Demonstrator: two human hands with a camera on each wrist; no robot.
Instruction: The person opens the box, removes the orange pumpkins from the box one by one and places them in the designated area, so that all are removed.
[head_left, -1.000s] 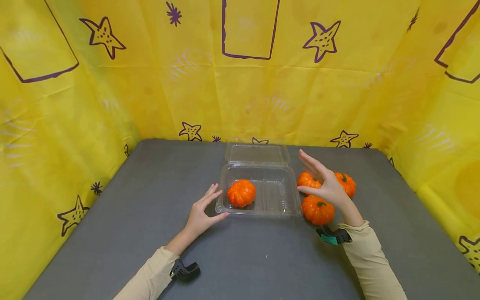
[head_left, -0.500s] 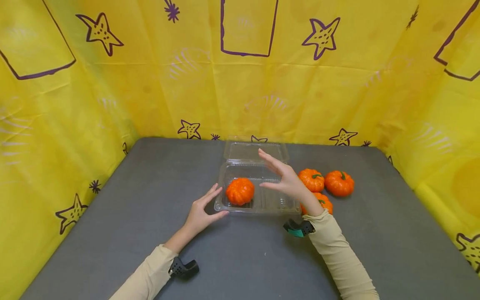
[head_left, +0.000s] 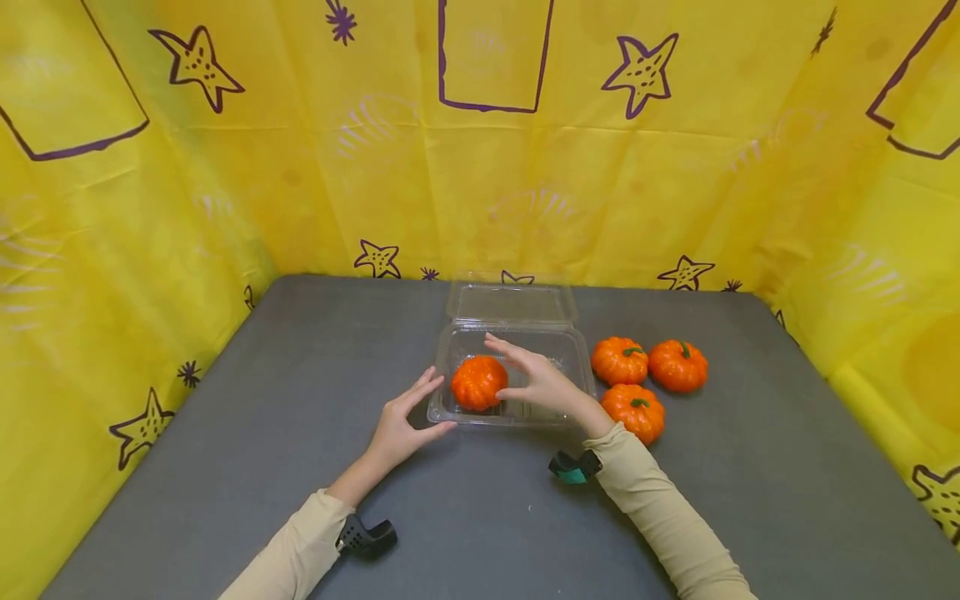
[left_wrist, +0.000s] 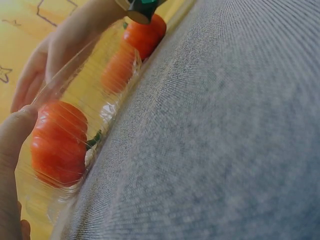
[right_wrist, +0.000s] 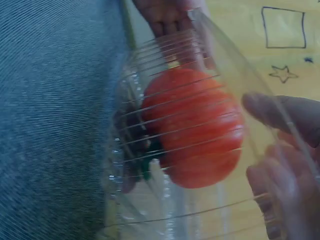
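An orange toy pumpkin (head_left: 478,383) lies in the left part of a clear plastic clamshell container (head_left: 517,422), its green stem turned down toward the base in the wrist views. At the container's front left corner is my left hand (head_left: 400,427), its thumb (left_wrist: 19,127) touching the rim and its fingers extended along the side. My right hand (head_left: 542,385) reaches over the container from the right. Its thumb and fingers are spread beside the pumpkin; in the right wrist view the thumb (right_wrist: 280,114) stands close to the orange skin, and contact is hard to tell.
To the container's right sit three more toy pumpkins (head_left: 678,367) with green stems. The container's lid (head_left: 512,304) is folded back toward the yellow patterned cloth wall (head_left: 480,192). All of it stands on a dark grey table (head_left: 480,508).
My right hand has moved left, from above the group of pumpkins to beside the one in the container, and lower. My left hand stays at the corner.
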